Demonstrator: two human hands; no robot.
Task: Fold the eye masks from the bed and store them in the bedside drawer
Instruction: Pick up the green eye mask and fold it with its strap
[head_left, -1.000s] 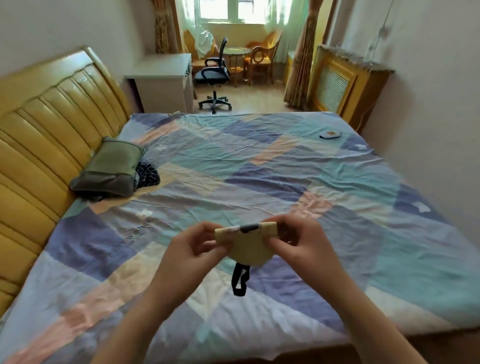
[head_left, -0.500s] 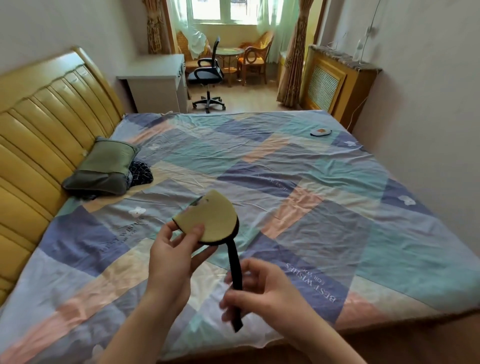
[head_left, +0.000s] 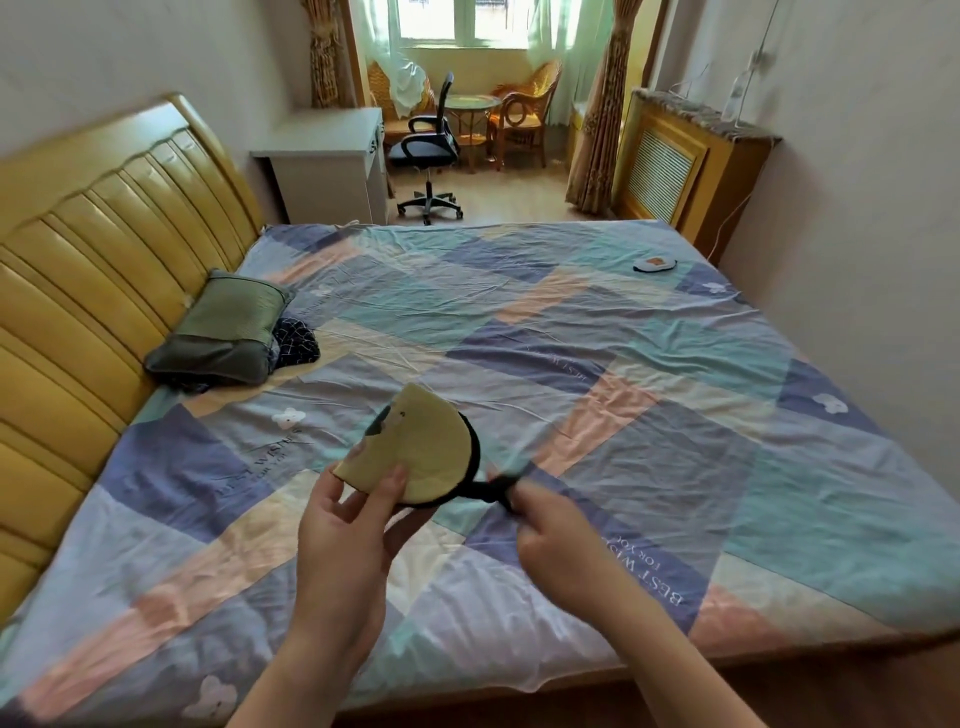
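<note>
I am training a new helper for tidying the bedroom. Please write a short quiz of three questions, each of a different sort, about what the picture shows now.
1. True or false: the left hand holds the folded yellow eye mask.
2. What does the right hand grip? A) the green pillow B) the black strap C) the office chair
3. Fill in: a second eye mask lies on the bedspread near its far ____ corner.

Key
1. True.
2. B; the strap runs from the mask's edge into the fingers.
3. Right.
</note>
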